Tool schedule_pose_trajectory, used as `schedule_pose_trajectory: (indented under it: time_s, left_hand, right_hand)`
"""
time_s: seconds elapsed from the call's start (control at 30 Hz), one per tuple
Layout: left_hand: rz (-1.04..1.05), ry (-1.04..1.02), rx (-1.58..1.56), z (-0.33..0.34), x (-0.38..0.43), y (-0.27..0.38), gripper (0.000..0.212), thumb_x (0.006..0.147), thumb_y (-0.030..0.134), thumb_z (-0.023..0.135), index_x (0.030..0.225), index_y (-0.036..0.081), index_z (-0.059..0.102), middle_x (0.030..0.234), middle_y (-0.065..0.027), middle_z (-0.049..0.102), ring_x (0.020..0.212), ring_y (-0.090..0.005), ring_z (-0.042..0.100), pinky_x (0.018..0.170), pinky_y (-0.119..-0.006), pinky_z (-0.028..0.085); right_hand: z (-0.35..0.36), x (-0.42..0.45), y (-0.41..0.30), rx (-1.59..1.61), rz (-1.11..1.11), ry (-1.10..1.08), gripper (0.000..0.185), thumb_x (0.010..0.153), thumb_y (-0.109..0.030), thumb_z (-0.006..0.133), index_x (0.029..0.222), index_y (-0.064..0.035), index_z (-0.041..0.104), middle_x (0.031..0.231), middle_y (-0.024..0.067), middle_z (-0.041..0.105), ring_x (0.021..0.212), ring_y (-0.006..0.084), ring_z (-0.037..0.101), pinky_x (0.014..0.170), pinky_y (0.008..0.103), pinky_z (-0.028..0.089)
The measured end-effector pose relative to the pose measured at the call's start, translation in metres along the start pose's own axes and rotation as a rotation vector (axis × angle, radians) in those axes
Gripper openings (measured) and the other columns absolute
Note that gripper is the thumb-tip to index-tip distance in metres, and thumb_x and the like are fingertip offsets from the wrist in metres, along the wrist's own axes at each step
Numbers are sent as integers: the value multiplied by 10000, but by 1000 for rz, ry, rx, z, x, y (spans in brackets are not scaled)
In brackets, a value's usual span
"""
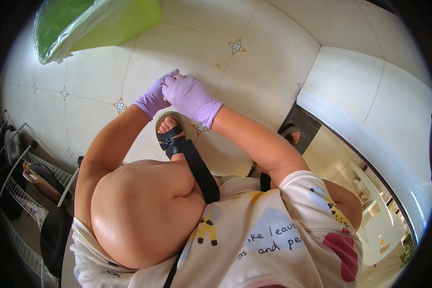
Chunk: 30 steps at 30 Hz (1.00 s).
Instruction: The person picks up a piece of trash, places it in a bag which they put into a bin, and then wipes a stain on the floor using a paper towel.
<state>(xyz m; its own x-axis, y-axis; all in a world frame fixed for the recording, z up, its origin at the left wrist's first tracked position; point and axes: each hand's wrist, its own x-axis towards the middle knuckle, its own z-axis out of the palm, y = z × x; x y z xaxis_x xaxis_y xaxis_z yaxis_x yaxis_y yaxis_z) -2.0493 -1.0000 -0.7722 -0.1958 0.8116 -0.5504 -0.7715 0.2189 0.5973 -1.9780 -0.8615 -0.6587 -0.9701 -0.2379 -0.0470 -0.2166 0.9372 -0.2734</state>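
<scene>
Both of my hands wear thin lilac disposable gloves and meet in front of me, above the tiled floor [172,46]. My right hand [189,91] lies over the fingers of my left hand [156,91], its fingers curled. One finger of the left hand sticks out past the right hand. A small pale bit shows between the hands, too small to name. Whether either hand holds something is hidden by the overlap. Below the hands is my foot in a black strap sandal [170,138].
A green bin [129,27] with a clear plastic liner [75,28] stands at the upper left. A wire shoe rack [52,167] with shoes is at the left edge. On the right are a white wall or panel [349,75] and a mirror [331,151] reflecting a white chair.
</scene>
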Motion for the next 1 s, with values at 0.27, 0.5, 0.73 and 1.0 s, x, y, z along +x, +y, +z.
schedule_pose_trajectory:
  time_s: [0.27, 0.5, 0.73, 1.0]
  left_hand:
    - [548, -1, 1415, 3, -14, 14, 395, 712, 171, 719, 1085, 116, 599, 1117, -75, 574, 1017, -231, 564, 903, -333, 468]
    - [-385, 109, -552, 30, -17, 37, 356, 926, 426, 553, 845, 80, 531, 710, -44, 587, 603, -183, 596, 558, -335, 494]
    - [-405, 117, -583, 26, -18, 34, 349, 919, 418, 560, 853, 77, 528, 710, -24, 572, 617, -170, 590, 561, -316, 492]
    - [-378, 153, -559, 20, -17, 34, 362, 918, 438, 545, 859, 81, 532, 722, -20, 572, 615, -163, 584, 560, -318, 488]
  right_hand:
    - [-28, 1, -1, 157, -33, 21, 118, 797, -209, 610, 849, -103, 599, 866, 78, 592, 840, 256, 594, 682, 370, 490]
    - [-9, -30, 86, 278, 314, 74, 276, 820, -169, 533, 1070, -78, 604, 947, 128, 608, 882, 306, 617, 741, 419, 510]
    - [13, -42, 117, 104, 347, -94, 219, 889, -156, 484, 1065, -79, 588, 974, 127, 606, 888, 300, 624, 722, 411, 528]
    - [22, -42, 121, -85, 224, -143, 154, 840, -99, 517, 936, -53, 629, 919, 114, 616, 872, 267, 638, 687, 370, 540]
